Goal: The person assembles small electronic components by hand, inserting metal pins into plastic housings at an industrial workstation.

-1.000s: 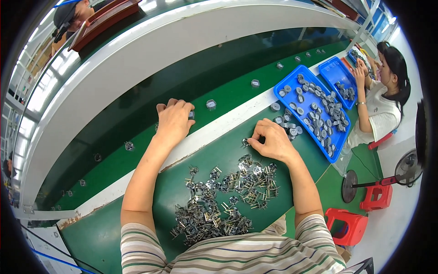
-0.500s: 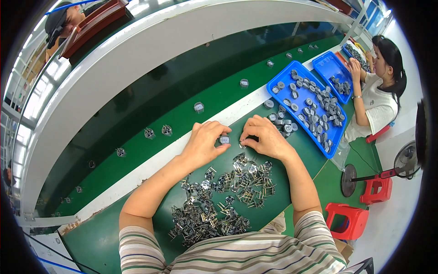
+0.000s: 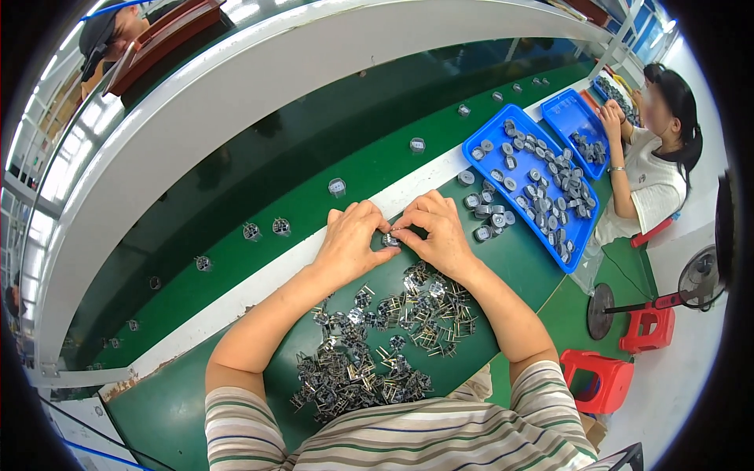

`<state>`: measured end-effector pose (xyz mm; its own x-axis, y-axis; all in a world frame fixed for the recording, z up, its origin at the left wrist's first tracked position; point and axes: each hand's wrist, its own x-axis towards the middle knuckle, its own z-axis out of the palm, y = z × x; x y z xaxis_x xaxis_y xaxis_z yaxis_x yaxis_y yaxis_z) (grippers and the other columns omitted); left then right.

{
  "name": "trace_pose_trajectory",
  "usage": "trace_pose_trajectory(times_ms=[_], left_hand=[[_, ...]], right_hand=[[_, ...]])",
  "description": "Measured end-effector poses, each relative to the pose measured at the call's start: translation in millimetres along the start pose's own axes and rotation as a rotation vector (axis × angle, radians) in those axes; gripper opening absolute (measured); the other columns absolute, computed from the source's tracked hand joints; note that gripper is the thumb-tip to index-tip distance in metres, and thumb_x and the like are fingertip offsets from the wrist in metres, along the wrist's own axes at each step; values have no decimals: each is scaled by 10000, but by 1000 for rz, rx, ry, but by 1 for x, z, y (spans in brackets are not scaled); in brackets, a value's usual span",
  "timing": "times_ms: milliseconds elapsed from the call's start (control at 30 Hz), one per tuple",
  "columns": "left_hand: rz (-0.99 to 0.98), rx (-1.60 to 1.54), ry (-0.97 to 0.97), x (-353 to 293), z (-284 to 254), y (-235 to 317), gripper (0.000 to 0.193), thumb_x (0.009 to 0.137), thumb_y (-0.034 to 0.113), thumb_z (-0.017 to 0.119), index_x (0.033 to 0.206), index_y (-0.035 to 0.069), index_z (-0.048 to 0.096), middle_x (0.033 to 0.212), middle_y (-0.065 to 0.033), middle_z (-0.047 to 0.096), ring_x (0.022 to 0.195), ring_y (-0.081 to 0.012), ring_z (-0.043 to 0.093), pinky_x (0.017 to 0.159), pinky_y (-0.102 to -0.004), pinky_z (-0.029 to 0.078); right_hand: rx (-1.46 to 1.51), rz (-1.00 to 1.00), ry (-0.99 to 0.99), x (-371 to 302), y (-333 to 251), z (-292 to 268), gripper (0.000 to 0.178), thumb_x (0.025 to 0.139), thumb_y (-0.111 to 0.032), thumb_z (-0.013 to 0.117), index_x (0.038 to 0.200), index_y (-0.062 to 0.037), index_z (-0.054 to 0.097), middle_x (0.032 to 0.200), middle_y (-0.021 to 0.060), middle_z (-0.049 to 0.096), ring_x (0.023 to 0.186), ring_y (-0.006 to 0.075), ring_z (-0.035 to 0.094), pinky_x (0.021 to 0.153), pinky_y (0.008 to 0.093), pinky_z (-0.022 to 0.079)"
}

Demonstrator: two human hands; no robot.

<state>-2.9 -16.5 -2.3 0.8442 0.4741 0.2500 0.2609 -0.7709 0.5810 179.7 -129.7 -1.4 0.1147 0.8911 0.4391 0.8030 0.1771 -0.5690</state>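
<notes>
A small round grey plastic housing [image 3: 390, 240] is pinched between the thumb and fingers of my left hand [image 3: 347, 242]. My right hand [image 3: 440, 237] has come up against it, thumb and forefinger closed at the housing's top; the small metal part in that pinch is mostly hidden by the fingertips. Below both hands, a loose heap of small metal pin parts [image 3: 357, 369] spreads over the green table [image 3: 267, 357]. Several more grey housings [image 3: 484, 216] lie to the right of my right hand, beside a blue tray [image 3: 481, 141] with many like them.
Beyond the white ledge [image 3: 212, 320], a green conveyor belt [image 3: 306, 216] carries spaced-out housings. A co-worker [image 3: 648, 157] sits at the right by a second blue tray [image 3: 559, 118]. Red stools [image 3: 601, 369] and a fan [image 3: 699, 275] stand on the right. Another person [image 3: 118, 35] is at the far left.
My right hand has moved left, carrying a small metal part to the housing in my left hand. The pieces on the belt have shifted slightly left.
</notes>
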Motion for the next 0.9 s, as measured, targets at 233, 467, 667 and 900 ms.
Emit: trace_pose_trajectory(times_ms=[233,467,667,900], left_hand=[[-14,-7,-3,0,1,2,351,728,240,925,948,100,691,1003,-48,619,1041,-245,614,887,-405,372],[-42,-3,-62,0,-1,4,357,745,291,926,955,103,706,1037,-55,641,1112,-251,623,920,-427,370],[-57,-19,-76,0,-1,6,353,748,290,924,949,101,703,1033,-60,644,1119,-256,628,925,-430,368],[-75,-12,-69,0,0,4,351,746,281,925,941,98,698,1038,-70,648,1121,-267,629,925,-433,368]], right_hand=[[-20,-27,-10,0,-3,0,117,790,-123,859,860,-125,765,889,-23,652,971,204,595,863,393,388],[31,92,-143,2,-5,-6,106,816,-111,835,811,-102,730,863,-13,678,973,203,614,853,380,400],[28,94,-110,0,-5,-6,117,810,-109,844,808,-95,728,854,-15,685,965,199,618,857,380,407],[-110,2,-99,2,-15,-5,137,819,-72,822,881,-97,702,904,5,668,963,236,634,841,401,427]])
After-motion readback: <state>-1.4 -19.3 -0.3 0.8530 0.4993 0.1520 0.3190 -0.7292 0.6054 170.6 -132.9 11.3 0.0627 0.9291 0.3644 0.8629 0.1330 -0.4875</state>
